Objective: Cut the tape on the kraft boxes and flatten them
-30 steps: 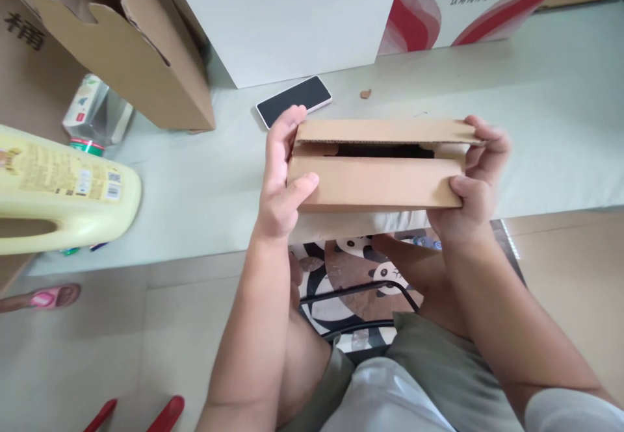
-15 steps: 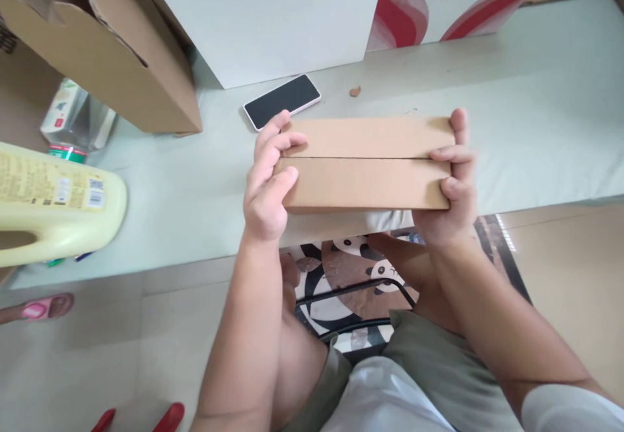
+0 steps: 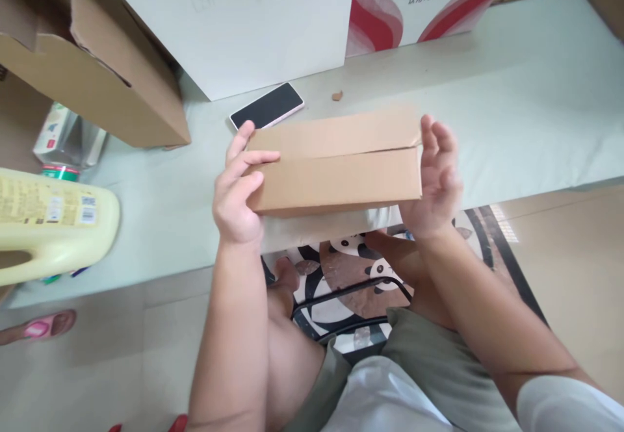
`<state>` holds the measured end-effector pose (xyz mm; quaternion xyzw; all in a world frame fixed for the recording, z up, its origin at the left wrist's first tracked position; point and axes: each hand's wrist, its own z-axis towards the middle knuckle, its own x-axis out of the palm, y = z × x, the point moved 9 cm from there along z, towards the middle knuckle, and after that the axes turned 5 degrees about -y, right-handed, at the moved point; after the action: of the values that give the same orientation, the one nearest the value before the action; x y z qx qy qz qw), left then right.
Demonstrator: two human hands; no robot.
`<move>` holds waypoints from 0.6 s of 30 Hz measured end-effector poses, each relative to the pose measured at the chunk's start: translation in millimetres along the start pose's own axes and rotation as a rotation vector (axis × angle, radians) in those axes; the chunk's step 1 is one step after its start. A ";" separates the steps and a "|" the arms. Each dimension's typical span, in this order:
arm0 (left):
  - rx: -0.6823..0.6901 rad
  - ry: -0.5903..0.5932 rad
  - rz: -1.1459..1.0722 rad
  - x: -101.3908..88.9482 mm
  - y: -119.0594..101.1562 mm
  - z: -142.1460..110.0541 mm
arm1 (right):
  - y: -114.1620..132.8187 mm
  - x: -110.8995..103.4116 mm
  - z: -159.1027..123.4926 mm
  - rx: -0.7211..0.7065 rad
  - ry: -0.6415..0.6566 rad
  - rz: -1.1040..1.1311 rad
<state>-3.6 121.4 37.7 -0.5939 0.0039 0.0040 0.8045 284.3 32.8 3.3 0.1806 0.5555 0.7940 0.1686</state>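
Note:
A plain brown cardboard box (image 3: 336,182) is held up over the near edge of the covered table, with a seam running along its facing side. My left hand (image 3: 240,188) grips its left end, thumb and a finger lying on the front and another finger at the top corner. At the right end the seam gapes slightly, and the upper flap (image 3: 341,134) stands a little raised there. My right hand (image 3: 436,175) is beside that end, palm toward the box, its fingers loosely bent and off the front face. Whether its palm touches the box edge is unclear.
Behind the box lie a phone (image 3: 267,106) and a brown scrap (image 3: 337,96). Large white cartons (image 3: 273,29) line the back. An open cardboard carton (image 3: 131,110) and a pale yellow jug (image 3: 58,224) stand left. Another person's sandalled foot (image 3: 49,325) shows below.
My right hand has let go of the box's front and shifted off its right end. The seam has opened slightly on that side. Box and left hand have moved left in view.

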 end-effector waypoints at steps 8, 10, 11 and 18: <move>-0.197 -0.255 -0.352 -34.6 19.3 4.2 | -26.9 29.4 -20.8 0.197 0.290 0.102; -0.206 -0.263 -0.433 -35.9 23.8 2.9 | -22.5 35.2 -26.4 0.094 0.301 0.064; -0.223 -0.254 -0.473 -34.9 26.7 2.0 | -20.3 36.6 -28.2 0.045 0.291 0.029; -0.411 -0.098 -0.514 -13.0 43.1 -4.9 | -3.5 27.9 -20.3 -0.048 0.092 -0.053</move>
<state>-17.0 129.4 -4.7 -0.7246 -0.1855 -0.1697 0.6417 250.3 30.3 -3.7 0.1252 0.5480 0.8098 0.1682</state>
